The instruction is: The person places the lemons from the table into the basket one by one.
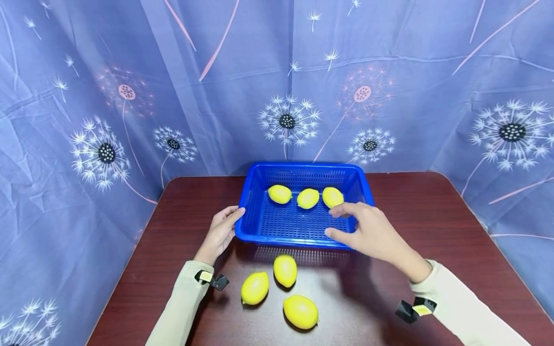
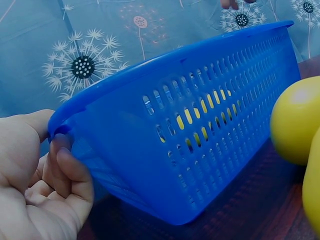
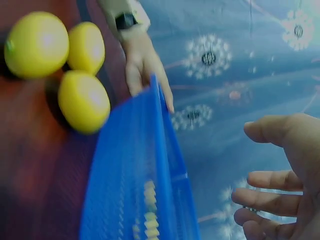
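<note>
A blue plastic basket (image 1: 303,239) stands on the table with three lemons inside: a left lemon (image 1: 279,194), a middle lemon (image 1: 308,198) and a right lemon (image 1: 332,196). My left hand (image 1: 221,231) pinches the basket's left rim, thumb on top and fingers curled beneath, as the left wrist view shows. Above the basket's right part hovers my right hand (image 1: 368,230), thumb and fingers spread apart with nothing between them. Three more lemons lie on the table in front of the basket: one (image 1: 285,271) nearest it, another (image 1: 255,288) to the left, a third (image 1: 300,312) closest to me.
The dark red-brown table (image 1: 195,202) reaches back to a blue curtain (image 1: 225,120) with a dandelion print, which hangs right behind the basket. More of the curtain hangs along both sides of the table.
</note>
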### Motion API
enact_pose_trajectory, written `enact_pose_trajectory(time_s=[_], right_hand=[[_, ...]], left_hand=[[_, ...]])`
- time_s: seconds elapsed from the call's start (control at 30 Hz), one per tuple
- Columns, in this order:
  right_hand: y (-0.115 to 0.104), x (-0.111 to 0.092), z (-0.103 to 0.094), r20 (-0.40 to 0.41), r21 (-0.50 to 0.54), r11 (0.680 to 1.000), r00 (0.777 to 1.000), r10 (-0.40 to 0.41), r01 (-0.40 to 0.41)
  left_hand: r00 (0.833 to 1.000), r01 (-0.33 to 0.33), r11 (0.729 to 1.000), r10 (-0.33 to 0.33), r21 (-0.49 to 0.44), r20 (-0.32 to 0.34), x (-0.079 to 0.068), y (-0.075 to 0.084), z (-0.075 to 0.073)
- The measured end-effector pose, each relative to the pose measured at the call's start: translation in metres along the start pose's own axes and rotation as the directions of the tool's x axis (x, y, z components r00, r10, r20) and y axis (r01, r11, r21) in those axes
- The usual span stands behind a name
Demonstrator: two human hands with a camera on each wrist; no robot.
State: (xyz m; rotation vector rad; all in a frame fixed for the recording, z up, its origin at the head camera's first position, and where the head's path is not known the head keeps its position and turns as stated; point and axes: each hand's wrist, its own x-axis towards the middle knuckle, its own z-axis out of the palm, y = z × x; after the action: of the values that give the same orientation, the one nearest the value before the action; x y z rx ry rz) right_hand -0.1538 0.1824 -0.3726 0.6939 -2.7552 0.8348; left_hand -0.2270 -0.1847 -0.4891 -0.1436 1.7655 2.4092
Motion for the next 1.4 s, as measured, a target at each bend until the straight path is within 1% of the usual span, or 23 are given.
enact_pose_trajectory(time_s=[0.13, 0.3, 0.47, 0.6, 0.7, 0.83, 0.97, 1.13, 1.3, 1.4], right_hand=[[-0.012, -0.018, 0.007, -0.006, 0.031, 0.999, 0.999, -0.036, 0.036], [-0.02, -0.036, 0.015, 0.007, 0.067, 0.996, 0.999, -0.053, 0.052], [-0.023, -0.052, 0.026, -0.005, 0.087, 0.992, 0.996, -0.091, 0.091], [-0.022, -0.064, 0.04, -0.013, 0.097, 0.987, 0.992, -0.126, 0.127], [-0.021, -0.071, 0.051, -0.002, 0.11, 0.985, 0.991, -0.135, 0.134], [-0.019, -0.078, 0.067, 0.027, 0.123, 0.982, 0.988, -0.15, 0.145], [-0.016, -0.083, 0.082, 0.056, 0.098, 0.983, 0.985, -0.164, 0.158], [-0.016, -0.087, 0.097, 0.11, 0.083, 0.984, 0.979, -0.169, 0.16], [-0.019, -0.09, 0.106, 0.187, 0.065, 0.985, 0.968, -0.167, 0.158], [-0.023, -0.091, 0.107, 0.232, 0.048, 0.988, 0.961, -0.151, 0.144]], left_hand=[[1.0, 0.0, 1.0, 0.0, 0.006, 0.004, -0.001, 0.001, 0.0], [1.0, -0.002, 1.0, 0.002, 0.004, 0.004, -0.001, 0.001, 0.0], [1.0, 0.002, 1.0, -0.002, 0.009, 0.003, -0.001, 0.001, -0.001], [1.0, -0.004, 1.0, 0.003, 0.02, 0.013, -0.001, 0.001, 0.0], [1.0, -0.01, 1.0, 0.01, 0.022, 0.023, -0.001, 0.001, 0.0], [1.0, -0.012, 1.0, 0.011, 0.025, 0.027, 0.0, 0.001, 0.0], [1.0, -0.009, 1.0, 0.009, 0.021, 0.025, 0.001, 0.001, -0.001], [1.0, -0.006, 1.0, 0.005, 0.017, 0.02, 0.001, 0.001, -0.001], [1.0, 0.0, 1.0, 0.0, 0.017, 0.017, 0.0, 0.001, -0.001], [1.0, -0.002, 1.0, 0.001, 0.017, 0.018, 0.0, 0.001, 0.0]])
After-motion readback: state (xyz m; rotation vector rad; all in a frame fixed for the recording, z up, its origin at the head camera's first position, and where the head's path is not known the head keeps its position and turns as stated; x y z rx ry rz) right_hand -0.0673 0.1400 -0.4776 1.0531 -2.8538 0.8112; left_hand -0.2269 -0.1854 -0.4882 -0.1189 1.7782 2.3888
